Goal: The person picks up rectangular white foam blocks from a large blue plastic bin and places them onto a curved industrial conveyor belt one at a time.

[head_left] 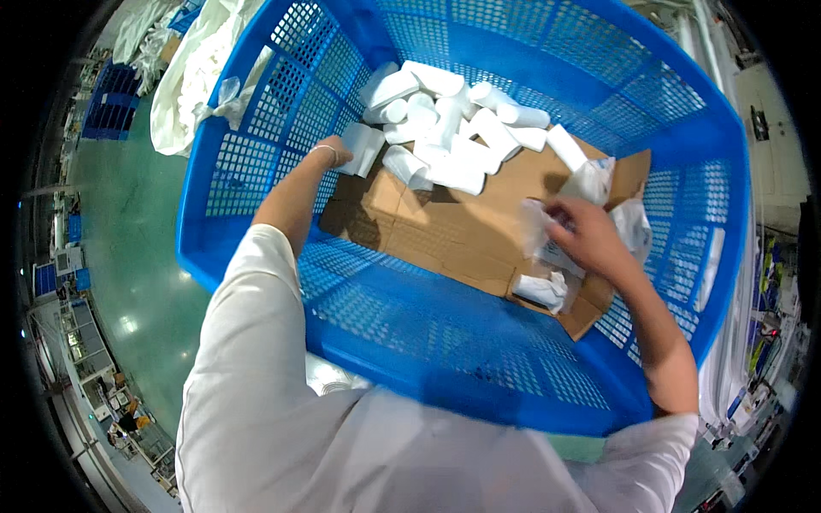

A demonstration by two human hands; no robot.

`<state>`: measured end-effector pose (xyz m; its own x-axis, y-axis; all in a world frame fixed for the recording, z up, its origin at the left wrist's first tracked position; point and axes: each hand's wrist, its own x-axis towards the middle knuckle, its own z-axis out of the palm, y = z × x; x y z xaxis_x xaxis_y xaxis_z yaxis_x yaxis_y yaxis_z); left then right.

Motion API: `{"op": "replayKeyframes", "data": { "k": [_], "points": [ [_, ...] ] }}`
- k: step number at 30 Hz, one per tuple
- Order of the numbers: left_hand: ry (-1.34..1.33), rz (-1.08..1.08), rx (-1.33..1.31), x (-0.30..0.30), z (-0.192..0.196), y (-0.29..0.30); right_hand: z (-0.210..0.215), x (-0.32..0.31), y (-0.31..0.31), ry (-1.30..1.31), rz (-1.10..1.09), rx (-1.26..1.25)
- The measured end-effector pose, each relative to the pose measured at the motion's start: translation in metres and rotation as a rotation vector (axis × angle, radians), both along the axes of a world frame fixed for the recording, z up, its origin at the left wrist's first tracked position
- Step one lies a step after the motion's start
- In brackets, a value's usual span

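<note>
A large blue plastic basket (479, 359) with perforated walls fills the view, its floor lined with brown cardboard (462, 227). Several white rolled items (449, 128) lie piled at its far side. My left hand (332, 154) reaches in at the left wall and holds a white roll (363, 147). My right hand (586, 235) is at the right side, fingers closed on a crumpled white wrapped piece (540, 231). More crumpled white pieces (547, 291) lie beside it.
A green floor (128, 222) lies to the left of the basket. White cloth or bags (192, 77) are heaped at the upper left, with blue crates (107, 111) beyond. Shelving and clutter line the right edge.
</note>
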<state>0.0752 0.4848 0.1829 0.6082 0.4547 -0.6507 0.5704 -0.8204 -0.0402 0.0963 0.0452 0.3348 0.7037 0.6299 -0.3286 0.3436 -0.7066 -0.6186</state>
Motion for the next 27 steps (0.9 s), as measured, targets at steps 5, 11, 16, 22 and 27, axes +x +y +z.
{"op": "replayKeyframes", "data": {
  "k": [5, 11, 16, 22, 27],
  "points": [
    [-0.29, 0.156, 0.03, -0.002, -0.082, 0.005, -0.148, 0.025, 0.152, -0.118, 0.049, -0.124],
    [-0.549, 0.227, 0.379, -0.026, -0.11, -0.023, -0.236, -0.004, 0.258, -0.187, -0.039, -0.288],
    [-0.493, 0.492, 0.001, -0.024, -0.127, -0.013, -0.256, -0.035, 0.26, -0.176, -0.182, -0.28],
    [-0.409, 0.576, -0.502, -0.014, -0.13, -0.01, -0.244, -0.073, 0.191, 0.245, -0.117, -0.264],
    [-0.438, 0.599, -0.491, -0.009, -0.148, 0.008, -0.23, -0.034, 0.153, -0.01, 0.036, -0.088]
  ]
}}
